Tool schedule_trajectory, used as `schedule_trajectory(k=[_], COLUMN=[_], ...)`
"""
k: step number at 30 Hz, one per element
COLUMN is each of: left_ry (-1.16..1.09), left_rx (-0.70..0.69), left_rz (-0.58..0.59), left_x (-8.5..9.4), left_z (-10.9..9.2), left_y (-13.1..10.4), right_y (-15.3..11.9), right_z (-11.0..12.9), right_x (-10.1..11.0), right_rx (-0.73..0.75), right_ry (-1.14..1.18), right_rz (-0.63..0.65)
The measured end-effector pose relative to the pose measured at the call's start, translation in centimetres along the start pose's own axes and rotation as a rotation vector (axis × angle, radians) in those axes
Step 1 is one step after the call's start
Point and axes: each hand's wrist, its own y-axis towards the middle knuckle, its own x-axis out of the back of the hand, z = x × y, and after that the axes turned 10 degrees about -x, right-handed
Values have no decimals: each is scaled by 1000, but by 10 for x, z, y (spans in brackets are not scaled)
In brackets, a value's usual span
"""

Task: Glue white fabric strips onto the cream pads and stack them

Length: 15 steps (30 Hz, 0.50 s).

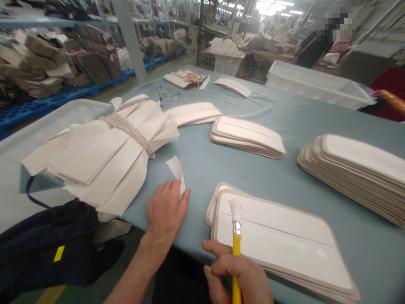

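Observation:
My left hand (167, 207) lies at the table's near edge, its fingers closed on a narrow white strip (177, 172) that sticks out beyond them. In my right hand (242, 270) is a yellow-handled brush (236, 249), held upright in the picture. The brush's white bristles reach over the left end of a near stack of white panels with beige edges (284, 228). Wet-looking shiny spots show on the top panel, and a dark line runs along it. To the left of my left hand sits a large bundle of cream pieces (104, 156) tied with a cloth band.
More panel stacks lie at the middle (248, 135) and right (357, 181) of the blue-green table (196, 162). Farther back are glasses (169, 93), a small tied bundle (185, 78) and a white bin (316, 84). Dark cloth (41, 253) hangs at lower left. A person is at upper right.

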Motion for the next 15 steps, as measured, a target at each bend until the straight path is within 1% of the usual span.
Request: schedule_trajectory(k=[3,5,8,10,12,15], left_ry=[-178,-317,-597,-840,-1020,-1122], left_rx=[41,46,77,153,219,254], left_rz=[39,92,227,307,333,330], left_x=[10,21,35,39,40,40], left_z=[2,1,-4,-8,-12,-22], left_y=[5,-2,-23,-38,-51,-64], right_y=[1,3,8,13,17,22], right_z=[-2,-5,-13,-17,-20,-21], right_x=[3,7,15,21,25,30], right_rx=[9,20,38,49,62,59], right_ry=[32,39,65,89,103,122], right_rz=[-5,3,23,29,20,-3])
